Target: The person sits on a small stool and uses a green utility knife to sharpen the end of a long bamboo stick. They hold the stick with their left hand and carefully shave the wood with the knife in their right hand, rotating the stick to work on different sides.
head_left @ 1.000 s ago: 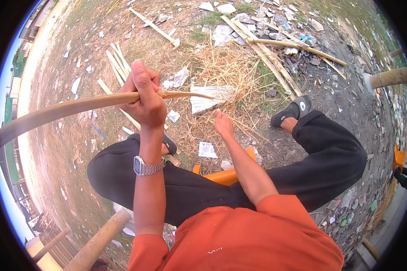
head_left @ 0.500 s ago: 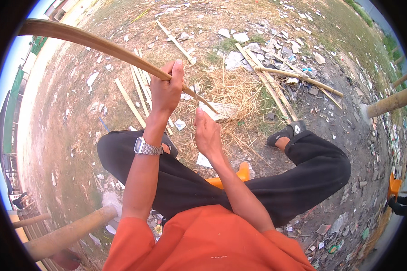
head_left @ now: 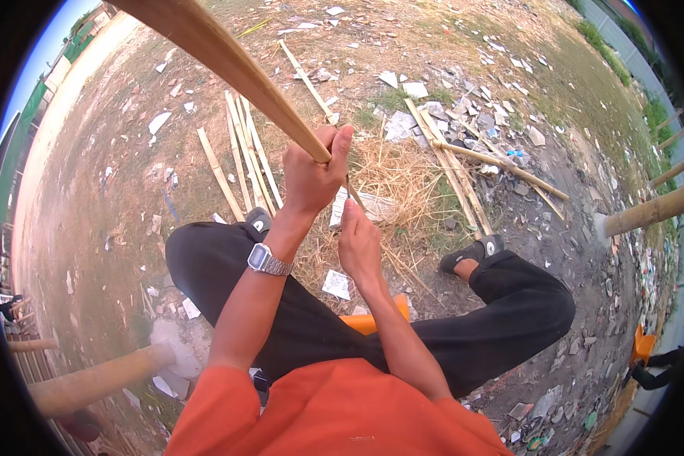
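Observation:
A long, flat bamboo strip [head_left: 228, 61] slants from the upper left down toward the straw in front of me. My left hand [head_left: 311, 175] is closed around its lower part, thumb along the top. Just below and to the right, my right hand [head_left: 361, 247] is closed with its thumb pointing up, close to the strip's lower end. A thin, dark, blade-like piece rises from this fist; its handle is hidden by the fingers. Beyond the fists, a pale flat slab [head_left: 380, 210] lies under the strip's tip.
Shavings [head_left: 406, 175] are heaped ahead. Split bamboo strips [head_left: 217, 171] lie ahead left, and crossed bamboo pieces [head_left: 501, 161] ahead right. Thick bamboo poles flank me, one at right [head_left: 646, 216], one at left [head_left: 102, 380]. An orange seat [head_left: 365, 323] shows between my legs. Scraps litter the ground.
The bamboo strip now points more steeply toward the far side, its upper end out of view. My left hand has moved right and slightly nearer; my right hand has shifted slightly right and nearer.

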A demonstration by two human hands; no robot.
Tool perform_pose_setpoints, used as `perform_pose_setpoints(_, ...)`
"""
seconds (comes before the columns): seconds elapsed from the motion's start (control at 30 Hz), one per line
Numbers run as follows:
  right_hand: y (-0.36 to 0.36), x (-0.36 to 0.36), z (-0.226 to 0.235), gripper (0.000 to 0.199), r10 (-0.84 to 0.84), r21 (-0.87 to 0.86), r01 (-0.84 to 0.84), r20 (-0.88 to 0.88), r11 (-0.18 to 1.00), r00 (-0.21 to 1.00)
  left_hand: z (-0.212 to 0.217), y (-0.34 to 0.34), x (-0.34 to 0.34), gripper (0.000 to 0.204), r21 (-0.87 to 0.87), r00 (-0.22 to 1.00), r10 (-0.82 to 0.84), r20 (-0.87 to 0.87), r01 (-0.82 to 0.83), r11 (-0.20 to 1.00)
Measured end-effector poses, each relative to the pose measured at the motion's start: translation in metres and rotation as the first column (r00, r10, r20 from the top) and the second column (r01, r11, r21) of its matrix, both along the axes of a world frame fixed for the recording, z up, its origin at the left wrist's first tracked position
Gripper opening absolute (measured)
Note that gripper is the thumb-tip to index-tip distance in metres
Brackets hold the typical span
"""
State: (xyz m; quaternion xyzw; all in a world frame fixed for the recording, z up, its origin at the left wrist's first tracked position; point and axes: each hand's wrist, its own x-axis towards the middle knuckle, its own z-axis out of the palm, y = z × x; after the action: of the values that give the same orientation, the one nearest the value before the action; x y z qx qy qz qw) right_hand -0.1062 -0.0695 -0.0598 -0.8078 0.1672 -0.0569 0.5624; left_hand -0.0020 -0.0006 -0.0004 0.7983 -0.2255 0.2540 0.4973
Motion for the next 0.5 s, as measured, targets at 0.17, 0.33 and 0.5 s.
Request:
perform_pose_setpoints(0.17, -0.007, 0.005, -0.038, 0.051, -0.028, -0.09, 0.028, -0.006, 0.996, 1.0, 0.005, 0.0, -0.006, 0.05, 0.089, 0.995, 0.058, 0.079, -0.065, 0.994)
perform_pose_setpoints(0.33, -0.009, 0.0, -0.015, 0.05, 0.0, -0.041, 0.0, 0.0, 0.999, 1.0, 0.009, -0.001, -0.007, 0.051, 0.115, 0.997, 0.041, 0.063, -0.048, 0.992)
perform_pose_setpoints(0.5, -0.01, 0.001, -0.055, 0.051, -0.045, -0.111, 0.046, 0.008, 0.993, 0.999, 0.011, -0.007, -0.002, 0.052, 0.097, 0.999, 0.035, 0.011, -0.036, 0.995)
